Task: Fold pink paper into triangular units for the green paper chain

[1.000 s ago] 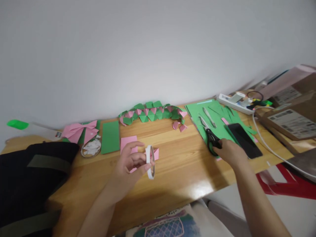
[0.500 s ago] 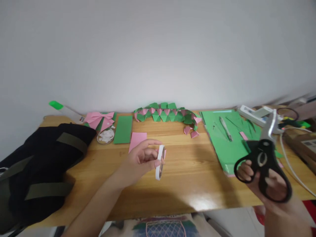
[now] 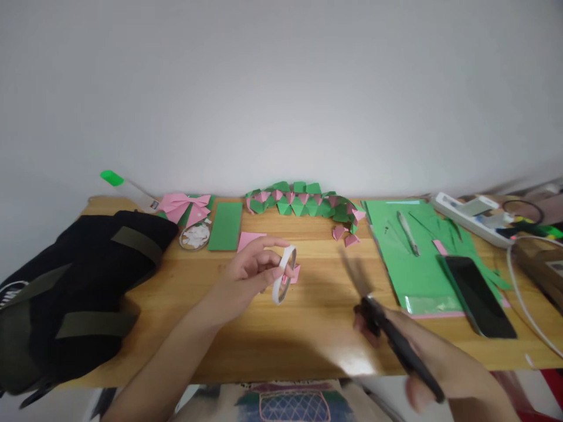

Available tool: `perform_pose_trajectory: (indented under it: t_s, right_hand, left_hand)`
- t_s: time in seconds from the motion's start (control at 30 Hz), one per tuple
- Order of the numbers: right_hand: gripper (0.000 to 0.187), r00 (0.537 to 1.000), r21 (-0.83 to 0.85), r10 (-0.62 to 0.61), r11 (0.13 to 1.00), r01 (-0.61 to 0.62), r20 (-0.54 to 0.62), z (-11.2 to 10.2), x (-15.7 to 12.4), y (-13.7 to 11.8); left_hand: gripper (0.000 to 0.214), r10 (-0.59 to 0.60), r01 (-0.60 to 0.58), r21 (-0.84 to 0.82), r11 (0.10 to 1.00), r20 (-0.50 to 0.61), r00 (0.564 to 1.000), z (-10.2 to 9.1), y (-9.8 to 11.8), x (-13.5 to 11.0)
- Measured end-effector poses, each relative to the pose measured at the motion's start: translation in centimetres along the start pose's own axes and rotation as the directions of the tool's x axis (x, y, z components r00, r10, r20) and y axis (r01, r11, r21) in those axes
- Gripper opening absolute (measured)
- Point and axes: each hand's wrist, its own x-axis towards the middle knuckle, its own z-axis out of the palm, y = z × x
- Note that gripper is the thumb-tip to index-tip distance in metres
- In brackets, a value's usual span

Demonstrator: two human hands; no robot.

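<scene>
Over the counter [image 3: 246, 357], left fingers [image 3: 266, 276] pinch the white tape roll [image 3: 277, 289]. Right fingers [image 3: 417, 394] grip black-handled scissors [image 3: 398, 340]; blades motion-blurred.

L fingers [image 3: 269, 241] pinched, R fingers [image 3: 366, 333] curled

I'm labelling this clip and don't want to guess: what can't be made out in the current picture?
In the head view:
Scissors in the right hand: motion blur smears the blades, so their opening is unclear.
Pink folded paper: partly hidden behind the tape roll and left hand.
Pink sheet: lower part covered by that hand.
Black bag: white lettering cut off by the left edge.
Cardboard box: cut off by the right edge.
</scene>
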Motion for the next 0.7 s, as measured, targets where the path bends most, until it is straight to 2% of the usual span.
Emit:
perform_pose_trajectory:
  t_s: [0.07,0.13,0.37,0.53,0.7]
  right_hand:
    - [0.044,0.999,-0.17,0.043,0.985,-0.043,-0.002,-0.2,0.8,-1.5]
    - [0.026,0.999,-0.274,0.043,0.96,-0.049,-0.029,-0.2,1.4,-2.4]
    - [0.017,0.994,-0.339,0.088,0.935,-0.104,-0.063,-1.8,1.4,-2.8]
    - [0.012,0.993,-0.338,0.114,0.935,-0.111,-0.01,-2.4,1.8,-3.7]
    - [0.013,0.991,-0.363,0.121,0.927,-0.09,0.063,-2.8,2.1,-4.0]
  left_hand:
    - [0.025,-0.001,0.001,0.007,1.0,-0.004,1.0,0.0,0.0,0.1]
    - [0.025,-0.004,0.004,0.018,1.0,-0.003,1.0,0.0,-0.1,0.1]
    - [0.025,0.0,0.0,0.084,0.996,0.002,1.0,0.2,0.1,0.0]
    - [0.028,-0.03,0.027,0.166,0.986,0.019,0.999,0.4,0.4,-0.1]
    - [0.028,-0.009,-0.004,0.236,0.972,0.054,0.998,0.4,-0.1,-0.3]
